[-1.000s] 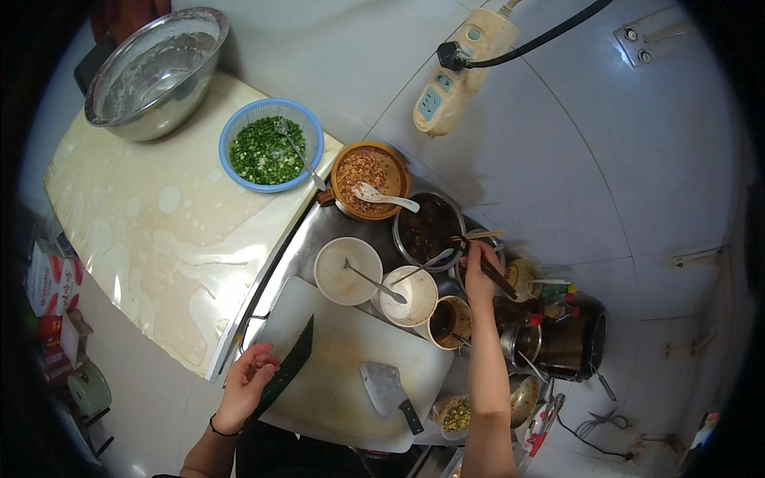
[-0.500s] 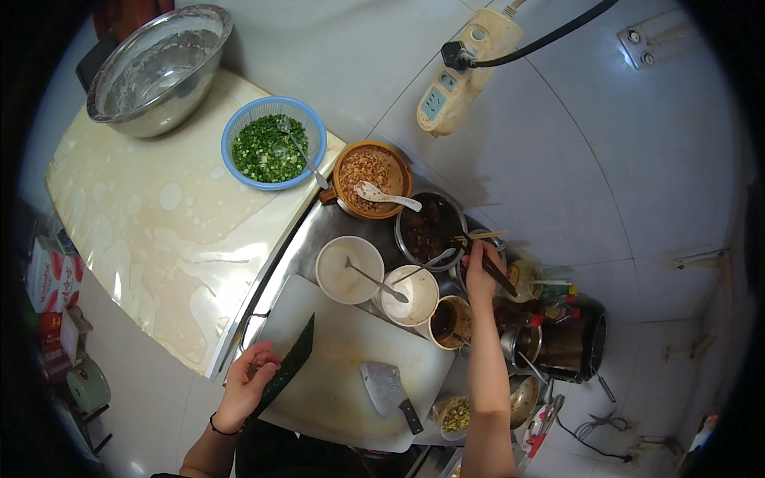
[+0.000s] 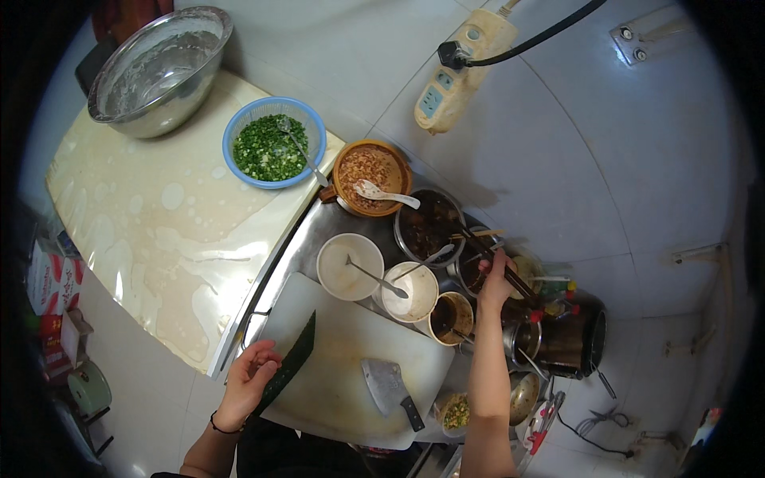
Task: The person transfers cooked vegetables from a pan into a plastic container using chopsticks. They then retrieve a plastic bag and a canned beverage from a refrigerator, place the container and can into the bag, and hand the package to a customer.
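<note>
A bundle of long, dark brown sticks (image 3: 519,284) is held in the right hand (image 3: 494,288), with the fingers closed around it; how many sticks are gripped cannot be told. Their upper ends are brought to the right rim of a round metal pot (image 3: 398,241) of dark sauce, near a few thin, pale wooden sticks (image 3: 488,233).

The left hand (image 3: 249,382) is held half curled, fingers bent inward, beside a long, pointed, dark green piece (image 3: 293,360) — whether this is gripped cannot be told. The green piece is seen slanting over the left edge of a white, rectangular cutting board (image 3: 327,382), on whose right part a grey metal cleaver with a black handle (image 3: 384,388) is laid flat.

Beyond the board, a wide, round white bowl (image 3: 323,279) and a smaller white tub (image 3: 422,305) are set side by side, each with a metal spoon inside. A brown-rimmed clay bowl (image 3: 338,171) is placed farther back — a white spoon is rested in its reddish-brown crumbly filling.
</note>
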Available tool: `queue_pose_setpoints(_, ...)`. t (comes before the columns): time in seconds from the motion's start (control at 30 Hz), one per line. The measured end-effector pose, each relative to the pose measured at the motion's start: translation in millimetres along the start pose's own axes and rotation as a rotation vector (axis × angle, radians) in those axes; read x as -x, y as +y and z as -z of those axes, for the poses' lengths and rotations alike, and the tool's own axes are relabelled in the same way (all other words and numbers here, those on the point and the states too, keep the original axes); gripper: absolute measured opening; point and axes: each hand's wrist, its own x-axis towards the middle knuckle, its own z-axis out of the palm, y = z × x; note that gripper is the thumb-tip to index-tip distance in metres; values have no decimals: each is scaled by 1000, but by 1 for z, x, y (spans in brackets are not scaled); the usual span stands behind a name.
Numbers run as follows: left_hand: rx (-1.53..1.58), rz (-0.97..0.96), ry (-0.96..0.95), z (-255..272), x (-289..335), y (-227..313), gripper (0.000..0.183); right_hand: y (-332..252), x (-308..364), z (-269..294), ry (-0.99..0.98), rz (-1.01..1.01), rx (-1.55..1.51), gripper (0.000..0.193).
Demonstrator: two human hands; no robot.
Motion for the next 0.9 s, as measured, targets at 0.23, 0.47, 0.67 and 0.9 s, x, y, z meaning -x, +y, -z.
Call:
queue_pose_setpoints(0.23, -19, -8, -18, 0, 2, 1, 31, -12, 3, 16, 52, 15, -59, 17)
queue_pose_setpoints(0.47, 55, 44, -8, 1, 1, 1, 33, -27, 8, 20, 120, 55, -62, 16)
queue_pose_setpoints(0.67, 70, 39, -15, 5, 0, -5, 34, -21, 13, 18, 54, -5, -6, 17)
queue_pose_setpoints(0.9, 53, 17, 10, 11, 1, -1, 32, -4, 6, 11, 120, -234, -164, 15)
